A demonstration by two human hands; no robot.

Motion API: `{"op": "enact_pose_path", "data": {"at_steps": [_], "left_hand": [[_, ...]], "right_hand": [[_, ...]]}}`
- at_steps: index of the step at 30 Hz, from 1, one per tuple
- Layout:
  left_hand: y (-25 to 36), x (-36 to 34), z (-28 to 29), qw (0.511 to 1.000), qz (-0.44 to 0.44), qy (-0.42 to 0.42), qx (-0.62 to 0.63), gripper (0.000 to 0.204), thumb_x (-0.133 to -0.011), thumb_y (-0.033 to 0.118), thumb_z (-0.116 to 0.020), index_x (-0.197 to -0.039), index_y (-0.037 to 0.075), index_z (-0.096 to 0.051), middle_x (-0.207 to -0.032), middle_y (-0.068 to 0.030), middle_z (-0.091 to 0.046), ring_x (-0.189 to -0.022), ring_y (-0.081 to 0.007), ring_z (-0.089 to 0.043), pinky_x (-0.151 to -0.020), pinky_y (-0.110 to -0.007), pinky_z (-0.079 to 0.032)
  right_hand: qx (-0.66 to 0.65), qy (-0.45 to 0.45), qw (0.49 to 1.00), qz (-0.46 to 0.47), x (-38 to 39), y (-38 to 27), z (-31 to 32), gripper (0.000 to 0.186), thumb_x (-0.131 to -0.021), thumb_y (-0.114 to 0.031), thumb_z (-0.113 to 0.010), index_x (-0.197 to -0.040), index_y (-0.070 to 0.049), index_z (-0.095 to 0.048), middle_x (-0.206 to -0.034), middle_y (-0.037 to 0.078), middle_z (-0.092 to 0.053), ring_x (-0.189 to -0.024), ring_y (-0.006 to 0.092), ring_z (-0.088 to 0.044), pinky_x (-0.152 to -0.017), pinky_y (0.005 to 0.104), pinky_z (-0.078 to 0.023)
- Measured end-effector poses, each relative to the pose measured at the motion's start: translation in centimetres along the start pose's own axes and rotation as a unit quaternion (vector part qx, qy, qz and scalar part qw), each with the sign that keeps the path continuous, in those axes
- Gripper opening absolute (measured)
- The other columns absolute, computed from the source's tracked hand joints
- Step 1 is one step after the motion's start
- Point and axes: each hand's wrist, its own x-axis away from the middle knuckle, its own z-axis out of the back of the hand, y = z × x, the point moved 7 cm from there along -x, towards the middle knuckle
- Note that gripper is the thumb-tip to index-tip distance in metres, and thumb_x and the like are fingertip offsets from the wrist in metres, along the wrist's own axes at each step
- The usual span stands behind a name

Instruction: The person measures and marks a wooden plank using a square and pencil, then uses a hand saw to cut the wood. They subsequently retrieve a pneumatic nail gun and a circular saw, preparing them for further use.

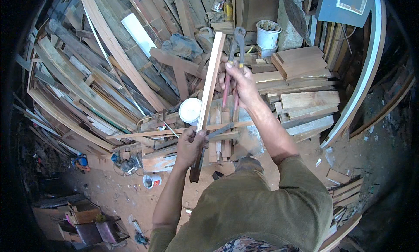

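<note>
Cluttered wood store, dirt floor (pixel 118 199), planks on most sides; the timber pile (pixel 101 18) fills the far left, and a shorter stack of boards (pixel 305 60) lies off to the right. Low worktop (pixel 248 145) in front of the person, largely covered with offcuts and strips. White bucket (pixel 267 39) beyond its far edge, right of the middle; smaller white tub (pixel 190 111) on the left of the worktop, partly behind the work. Small white pot (pixel 152 181) on the floor, just off the near left corner. Wooden bar (pixel 210 84) held in the air over the worktop, long axis running away from the body, far end leaning slightly right. Left hand (pixel 190 146) wraps the bar toward its near end, thumb on top, fingers pressed closed around it. Pincers (pixel 241 50) just right of the bar's far half, roughly in line with it, head away from the person, red handles toward the body. Right hand (pixel 243 81) folds round the pincers, thumb across them; it is the nearer hand to the bar's far end, which lies just left of its grip. Cannot tell whether its fingertips touch the wood, nor whether the pincers' bite is parted.
</note>
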Motion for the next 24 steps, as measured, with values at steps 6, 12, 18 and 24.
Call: {"op": "enact_pose_path", "data": {"at_steps": [6,12,18,24], "left_hand": [[0.2,2.7,0.4,0.99,-0.011,0.005,-0.139,0.028,-0.1,0.025,-0.055,-0.106,0.0,-0.066,-0.082,-0.006,-0.067,-0.07,-0.0108,-0.063,-0.064,-0.027,-0.053],[-3.8,4.1,3.2,0.978,-0.036,0.017,-0.205,0.042,-0.104,0.033,-0.043,-0.088,0.001,-0.064,-0.069,-0.0084,-0.06,-0.062,-0.0159,-0.058,-0.06,-0.031,-0.048],[-3.1,5.6,3.7,0.973,-0.061,0.052,-0.216,0.046,-0.106,0.035,-0.037,-0.084,0.001,-0.06,-0.067,-0.0086,-0.053,-0.065,-0.0182,-0.054,-0.064,-0.035,-0.044],[-3.5,7.0,5.7,0.996,0.012,0.08,-0.038,0.039,-0.106,0.033,-0.036,-0.109,0.003,-0.061,-0.078,-0.0034,-0.057,-0.067,-0.01,-0.051,-0.06,-0.027,-0.041]], "right_hand": [[0.084,0.068,0.99,0.096,0.2,-1.6,0.1,0.035,-0.093,-0.018,-0.067,-0.121,0.002,-0.059,-0.077,0.002,-0.063,-0.062,0.0101,-0.059,-0.056,0.0252,-0.047],[0.19,0.097,0.963,0.163,2.6,-1.8,-3.4,0.049,-0.085,-0.009,-0.075,-0.125,0.005,-0.052,-0.085,0.003,-0.064,-0.075,0.0093,-0.062,-0.064,0.0259,-0.052],[0.305,0.063,0.933,0.182,1.9,-0.6,-4.7,0.039,-0.085,-0.01,-0.076,-0.117,0.003,-0.058,-0.09,0.004,-0.066,-0.079,0.0101,-0.063,-0.071,0.0263,-0.053],[0.191,0.06,0.978,0.052,-0.2,3.5,-4.8,0.028,-0.096,-0.02,-0.065,-0.113,0.001,-0.061,-0.081,0.006,-0.066,-0.062,0.0124,-0.063,-0.053,0.0266,-0.05]]}}
